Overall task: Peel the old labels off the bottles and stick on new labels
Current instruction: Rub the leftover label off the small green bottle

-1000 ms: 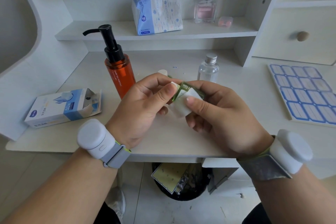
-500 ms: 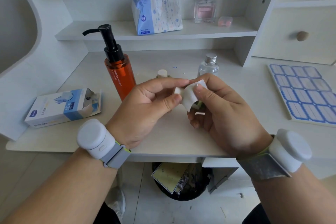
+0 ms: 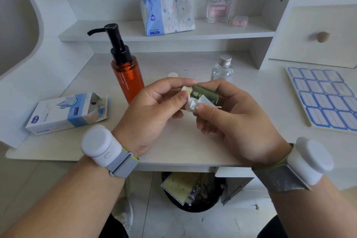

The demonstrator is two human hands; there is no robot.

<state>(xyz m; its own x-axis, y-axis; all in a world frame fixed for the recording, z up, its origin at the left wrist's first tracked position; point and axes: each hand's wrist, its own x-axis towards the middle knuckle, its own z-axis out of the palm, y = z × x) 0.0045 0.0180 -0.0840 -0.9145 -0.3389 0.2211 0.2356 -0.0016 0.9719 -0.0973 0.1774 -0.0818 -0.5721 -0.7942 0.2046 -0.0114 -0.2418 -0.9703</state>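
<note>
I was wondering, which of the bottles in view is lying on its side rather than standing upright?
The small green bottle, held sideways between both hands. The orange pump bottle, clear bottle and perfume bottle stand upright.

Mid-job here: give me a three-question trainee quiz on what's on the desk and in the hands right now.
1. True or false: the orange pump bottle lies on its side.
2. Which hand pinches the white peeled label by the small green bottle? A left hand only; B right hand only; C both.
3. Fill in: the sheet of blue-bordered labels lies to the person's ____.

Key: 1 false, it stands upright; 2 C; 3 right.
</note>
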